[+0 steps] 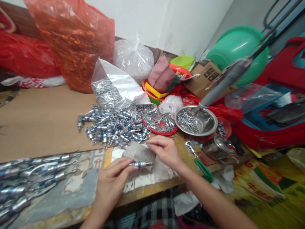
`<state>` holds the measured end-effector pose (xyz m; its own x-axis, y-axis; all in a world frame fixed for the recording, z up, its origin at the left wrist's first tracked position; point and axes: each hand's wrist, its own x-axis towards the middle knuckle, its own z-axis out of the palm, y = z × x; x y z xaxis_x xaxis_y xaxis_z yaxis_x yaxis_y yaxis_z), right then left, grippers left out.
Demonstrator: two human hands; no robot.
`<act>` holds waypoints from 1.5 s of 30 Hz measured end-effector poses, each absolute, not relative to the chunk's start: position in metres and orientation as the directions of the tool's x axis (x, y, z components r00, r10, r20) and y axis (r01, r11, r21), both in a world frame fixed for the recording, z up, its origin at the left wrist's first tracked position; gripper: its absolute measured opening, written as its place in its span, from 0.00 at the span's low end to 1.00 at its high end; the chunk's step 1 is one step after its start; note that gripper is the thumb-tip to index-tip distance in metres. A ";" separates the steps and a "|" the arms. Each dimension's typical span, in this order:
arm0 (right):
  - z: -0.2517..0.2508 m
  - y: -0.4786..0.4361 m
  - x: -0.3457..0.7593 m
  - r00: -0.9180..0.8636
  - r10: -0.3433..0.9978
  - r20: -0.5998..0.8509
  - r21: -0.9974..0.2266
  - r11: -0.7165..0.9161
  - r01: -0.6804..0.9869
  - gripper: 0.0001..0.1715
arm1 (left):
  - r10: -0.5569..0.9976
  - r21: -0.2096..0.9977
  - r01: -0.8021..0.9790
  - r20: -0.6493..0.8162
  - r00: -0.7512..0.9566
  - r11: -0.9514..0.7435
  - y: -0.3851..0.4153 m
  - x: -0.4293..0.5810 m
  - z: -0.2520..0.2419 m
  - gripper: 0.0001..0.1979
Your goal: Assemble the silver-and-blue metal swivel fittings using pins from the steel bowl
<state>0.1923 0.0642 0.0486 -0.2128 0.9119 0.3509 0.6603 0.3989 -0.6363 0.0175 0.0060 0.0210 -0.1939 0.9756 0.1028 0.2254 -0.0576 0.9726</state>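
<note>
My left hand (113, 181) pinches a small silver metal fitting with a blue band (140, 164), held level over a crumpled clear plastic sheet (140, 152) at the table's near edge. My right hand (164, 149) hovers just right of the fitting, fingers curled and pinched together near the plastic; whatever it grips is too small to name. Behind both hands lies a heap of like silver and blue fittings (111, 127).
A red plate of small metal parts (160, 122) and a steel bowl of pins (195, 121) sit behind my right hand. Finished fittings (30, 178) lie in rows at the left. Plastic bags, an orange sack (76, 41), green-handled pliers (202, 168) and a green basin (238, 47) crowd the back and right.
</note>
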 end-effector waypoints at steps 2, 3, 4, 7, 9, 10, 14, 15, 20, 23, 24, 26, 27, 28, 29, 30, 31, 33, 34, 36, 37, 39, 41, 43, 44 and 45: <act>0.050 0.040 0.173 -0.271 0.874 0.403 -0.755 0.485 0.441 0.08 | 0.973 0.973 0.222 0.108 -0.202 -0.062 0.004 0.018 0.022 0.06; 0.050 0.031 0.167 -0.282 0.864 0.416 -0.788 0.498 0.362 0.09 | 0.974 0.974 0.218 0.113 -0.198 -0.069 0.003 0.018 0.023 0.06; 0.051 0.026 0.164 -0.286 0.865 0.413 -0.806 0.493 0.327 0.09 | 0.974 0.974 0.212 0.120 -0.190 -0.078 0.003 0.018 0.024 0.06; 0.054 0.020 0.163 -0.294 0.873 0.389 -0.830 0.471 0.298 0.10 | 0.978 0.976 0.191 0.138 -0.156 -0.107 0.001 0.018 0.026 0.07; 0.056 0.019 0.167 -0.298 0.863 0.407 -0.825 0.488 0.286 0.10 | 0.981 0.977 0.180 0.143 -0.133 -0.118 0.000 0.018 0.028 0.08; 0.056 0.018 0.168 -0.297 0.854 0.428 -0.814 0.506 0.284 0.09 | 0.982 0.977 0.175 0.143 -0.123 -0.121 0.000 0.017 0.028 0.08; 0.053 0.006 0.174 -0.311 0.804 0.508 -0.750 0.590 0.300 0.14 | 0.990 0.986 0.127 0.118 -0.081 -0.108 -0.003 0.016 0.033 0.06; 0.052 0.002 0.175 -0.327 0.780 0.534 -0.716 0.623 0.317 0.18 | 0.992 0.989 0.114 0.105 -0.076 -0.096 -0.004 0.015 0.035 0.05; 0.049 -0.005 0.184 -0.515 0.520 0.681 -0.333 0.847 0.414 0.17 | 0.995 0.986 0.149 0.084 -0.054 -0.075 -0.006 0.014 0.046 0.02; 0.051 -0.002 0.188 -0.576 0.426 0.697 -0.217 0.892 0.397 0.14 | 0.993 0.971 0.216 0.113 -0.023 -0.106 -0.004 0.013 0.050 0.03; 0.051 -0.001 0.189 -0.568 0.433 0.700 -0.228 0.889 0.397 0.14 | 0.993 0.966 0.230 0.122 -0.009 -0.116 -0.004 0.013 0.051 0.03; 0.050 0.001 0.188 -0.521 0.497 0.693 -0.309 0.859 0.409 0.16 | 0.994 0.967 0.229 0.111 0.022 -0.113 -0.002 0.011 0.051 0.04; 0.049 0.002 0.187 -0.491 0.545 0.680 -0.372 0.833 0.411 0.16 | 0.995 0.973 0.212 0.089 0.036 -0.094 -0.001 0.010 0.051 0.04; 0.047 0.002 0.186 -0.454 0.596 0.662 -0.443 0.800 0.405 0.16 | 0.998 0.980 0.188 0.051 0.044 -0.059 0.000 0.009 0.051 0.04; 0.046 0.003 0.184 -0.414 0.643 0.644 -0.512 0.765 0.391 0.16 | 0.999 0.987 0.160 0.001 0.048 -0.008 0.000 0.009 0.050 0.05; 0.045 0.002 0.182 -0.371 0.686 0.626 -0.574 0.727 0.376 0.15 | 0.997 0.991 0.128 -0.055 0.049 0.048 0.000 0.010 0.050 0.06; 0.044 0.001 0.180 -0.329 0.722 0.609 -0.625 0.692 0.360 0.13 | 0.993 0.991 0.087 -0.109 0.045 0.105 -0.001 0.012 0.049 0.07; 0.043 -0.002 0.177 -0.265 0.781 0.566 -0.697 0.625 0.352 0.10 | 0.979 0.979 -0.024 -0.202 0.023 0.203 -0.003 0.016 0.047 0.10; 0.043 -0.004 0.176 -0.245 0.806 0.538 -0.720 0.591 0.363 0.09 | 0.973 0.969 -0.088 -0.232 0.005 0.231 -0.005 0.019 0.045 0.14; 0.045 -0.004 0.176 -0.247 0.853 0.460 -0.757 0.522 0.393 0.08 | 0.964 0.949 -0.188 -0.263 -0.037 0.251 -0.007 0.024 0.040 0.24; 0.047 -0.001 0.178 -0.289 0.866 0.408 -0.769 0.497 0.401 0.07 | 0.961 0.944 -0.212 -0.270 -0.055 0.253 -0.008 0.025 0.037 0.27; 0.050 0.015 0.186 -0.386 0.870 0.308 -0.754 0.470 0.458 0.06 | 0.959 0.940 -0.222 -0.278 -0.057 0.259 -0.007 0.028 0.030 0.29; 0.054 0.045 0.200 -0.378 0.899 0.223 -0.623 0.429 0.654 0.08 | 0.960 0.937 -0.225 -0.280 -0.032 0.266 -0.004 0.028 0.023 0.31; 0.054 0.086 0.217 -0.147 0.967 0.209 -0.287 0.204 0.936 0.14 | 0.962 0.935 -0.242 -0.272 -0.022 0.259 -0.001 0.029 0.018 0.35; 0.053 0.106 0.226 -0.102 0.976 0.194 -0.224 0.146 0.964 0.16 | 0.962 0.933 -0.251 -0.272 -0.021 0.259 0.001 0.029 0.017 0.36; 0.051 0.126 0.233 -0.081 0.981 0.174 -0.188 0.114 0.976 0.16 | 0.961 0.930 -0.260 -0.275 -0.024 0.259 0.002 0.030 0.016 0.36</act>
<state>0.2331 0.1255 0.0506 -0.0809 0.9813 0.1744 0.9756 0.1138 -0.1878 0.0295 0.0024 0.0162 -0.0237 0.9612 -0.2747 -0.2601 0.2593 0.9301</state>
